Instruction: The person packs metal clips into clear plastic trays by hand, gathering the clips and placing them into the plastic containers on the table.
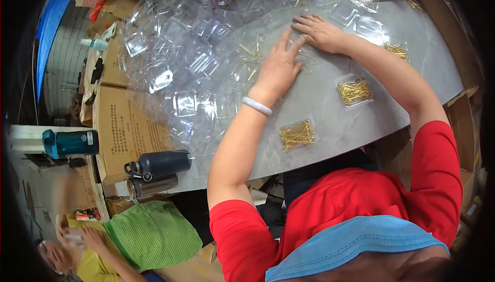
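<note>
My left hand (281,69), with a pale bangle at the wrist, lies over the grey table (330,122) with its fingers spread. Beside its fingertips, my right hand (320,33) rests palm down, fingers stretched out. The fingertips of both hands come close together or overlap. Thin wire pieces (308,61) lie just under and beside my left hand. More loose gold wire pieces (250,55) are scattered to its left. Closer to me sit a clear plastic box of gold wire pieces (356,91) and another filled box (297,135); a third filled box (396,51) is beyond my right forearm.
A large heap of clear plastic packaging (180,50) covers the table's left and far side. A dark bottle (160,164) and a metal flask (152,185) lie at the left edge near a cardboard box (124,127). Another person (98,241) sits lower left.
</note>
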Motion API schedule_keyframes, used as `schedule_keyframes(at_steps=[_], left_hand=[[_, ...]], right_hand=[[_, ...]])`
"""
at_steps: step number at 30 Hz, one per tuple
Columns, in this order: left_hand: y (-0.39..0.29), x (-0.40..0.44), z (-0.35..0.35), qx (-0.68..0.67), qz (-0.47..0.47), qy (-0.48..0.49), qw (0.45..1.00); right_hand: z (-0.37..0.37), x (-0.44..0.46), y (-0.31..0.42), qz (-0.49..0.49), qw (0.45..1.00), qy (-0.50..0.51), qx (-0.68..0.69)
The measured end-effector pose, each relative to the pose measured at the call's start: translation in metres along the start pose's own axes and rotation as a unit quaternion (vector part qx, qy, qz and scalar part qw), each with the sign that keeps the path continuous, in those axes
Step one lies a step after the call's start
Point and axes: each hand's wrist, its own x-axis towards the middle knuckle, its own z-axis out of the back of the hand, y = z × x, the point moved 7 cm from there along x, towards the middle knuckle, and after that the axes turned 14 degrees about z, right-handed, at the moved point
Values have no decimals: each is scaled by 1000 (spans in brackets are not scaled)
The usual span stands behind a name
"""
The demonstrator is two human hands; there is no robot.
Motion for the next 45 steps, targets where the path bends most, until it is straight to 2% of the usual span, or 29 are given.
schedule_keyframes(at_steps=[1,4,6,13,16,19,22,25,31,34,38,41,44,45], left_hand=[[10,1,-2,11,16,-3,1000],[32,-2,8,37,67,-15,997],[38,-1,11,60,65,-28,996],[52,11,14,87,78,-56,992],[45,12,21,109,64,-104,986],[13,5,21,152,-35,-141,978],[-18,0,-5,139,-113,-62,982],[-29,-4,-29,99,-124,-34,987],[-15,-8,-51,43,-66,2,997],[-23,-3,-54,5,-33,17,999],[-33,12,-52,8,-12,-8,1000],[-35,18,-49,8,4,7,1000],[-29,22,-54,16,22,24,999],[-29,24,-55,13,27,33,999]], right_hand=[[0,-1,2,7,1000,0,2],[16,-22,-12,-67,997,46,-5],[22,-36,-11,-84,995,54,-18],[46,-71,40,62,990,96,79],[56,-82,44,66,987,109,98],[61,-76,36,28,981,122,151],[59,-62,3,-49,988,-57,138],[69,-52,-17,-102,942,-206,245],[82,-72,-9,-121,892,-229,371],[80,-78,6,-51,961,-52,265],[56,-86,9,-42,997,-15,61],[55,-80,19,5,999,44,27],[57,-74,19,-36,994,107,-8],[57,-73,17,-56,994,98,-7]])
